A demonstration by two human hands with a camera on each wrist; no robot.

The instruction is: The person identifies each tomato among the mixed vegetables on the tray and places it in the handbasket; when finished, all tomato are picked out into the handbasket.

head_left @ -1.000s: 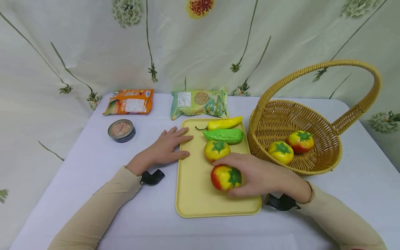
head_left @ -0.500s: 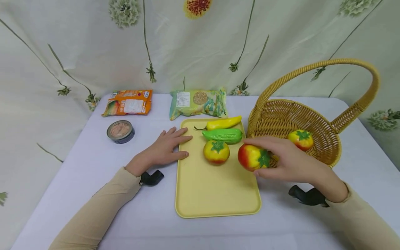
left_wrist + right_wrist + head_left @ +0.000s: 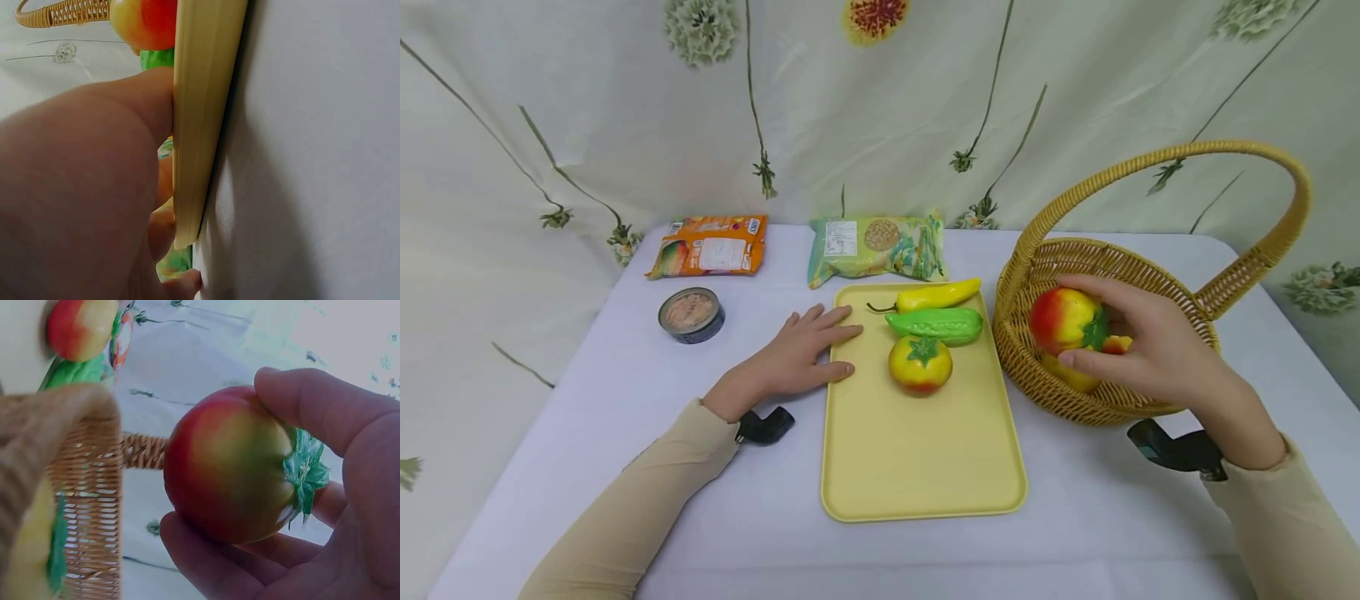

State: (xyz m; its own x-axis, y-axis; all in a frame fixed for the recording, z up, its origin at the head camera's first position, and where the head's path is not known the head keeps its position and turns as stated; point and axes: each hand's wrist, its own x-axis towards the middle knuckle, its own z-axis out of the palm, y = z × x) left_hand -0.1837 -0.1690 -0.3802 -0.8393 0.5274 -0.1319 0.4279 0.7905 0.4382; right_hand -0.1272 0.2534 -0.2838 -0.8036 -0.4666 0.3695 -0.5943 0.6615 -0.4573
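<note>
My right hand (image 3: 1157, 342) pinches a red-and-yellow, tomato-like toy fruit (image 3: 1063, 321) with a green leaf cap, thumb on one side and fingers on the other. It is over the wicker basket (image 3: 1030, 387), partly hiding two similar fruits (image 3: 1078, 381) inside. In the right wrist view the held fruit (image 3: 231, 465) shows beside the basket (image 3: 87, 462). Fingers spread, my left hand (image 3: 801, 354) rests at the left rim of the yellow tray (image 3: 925, 458). On this tray lie another such fruit (image 3: 920, 367), a green toy cucumber (image 3: 936, 325) and a yellow chili pepper (image 3: 940, 294).
A round tin (image 3: 691, 313) stands left of the tray. Behind are an orange snack packet (image 3: 711, 244) and a green packet (image 3: 880, 246). The basket's tall handle (image 3: 1180, 154) arches over its opening. Flower-patterned cloth (image 3: 865, 108) hangs behind the table.
My right hand has lifted the red-and-yellow toy fruit off the tray and carried it rightward over the basket. My left hand has stayed at the tray's left rim.
</note>
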